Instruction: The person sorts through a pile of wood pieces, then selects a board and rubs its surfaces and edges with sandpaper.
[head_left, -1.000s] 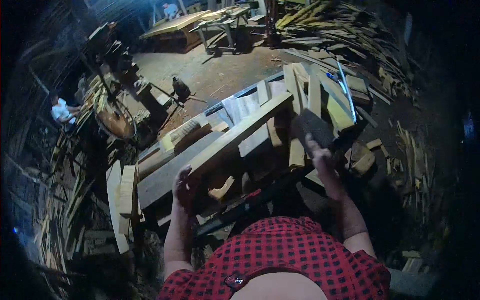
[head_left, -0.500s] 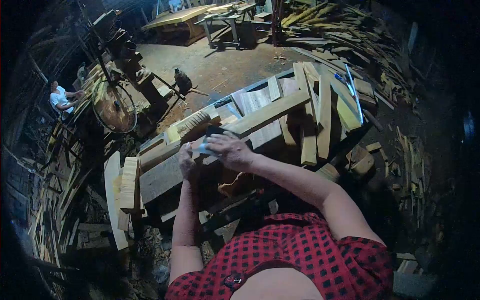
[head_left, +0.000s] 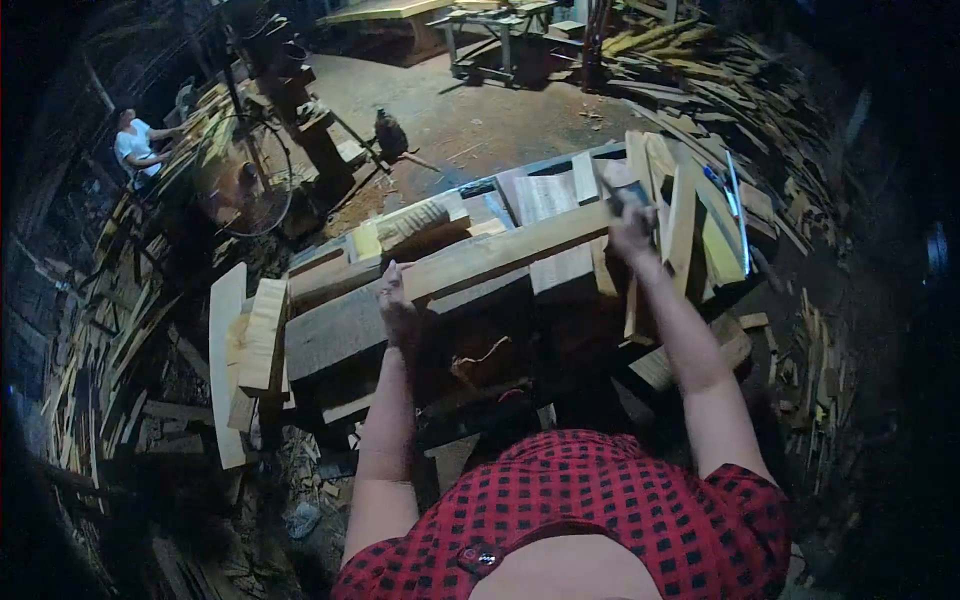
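Observation:
A long squared wooden plank [head_left: 510,250] lies slantwise across the pile of timber in front of me. At its left end my left hand [head_left: 397,305] is closed around the wood, thumb uppermost. My right hand [head_left: 632,228] is at the far right end of the plank, slightly blurred. Pressed under its fingers is a flat dark piece that looks like sandpaper [head_left: 626,195]. Shorter boards and blocks surround the plank, among them a ridged block [head_left: 415,225] behind it and a thick dark beam [head_left: 340,330] below my left hand.
Upright-leaning boards [head_left: 680,215] and a bright metal strip [head_left: 738,210] are at the right end of the bench. A large round wheel-like guard [head_left: 243,180] stands at left, near a seated person [head_left: 138,145] in white. Scrap-wood heaps [head_left: 720,80] lie around; a worktable [head_left: 500,40] stands behind.
My right hand has slid with the sandpaper from the plank's left end to its right end, away from my left hand. My left hand stays at the left end. The view has shifted slightly.

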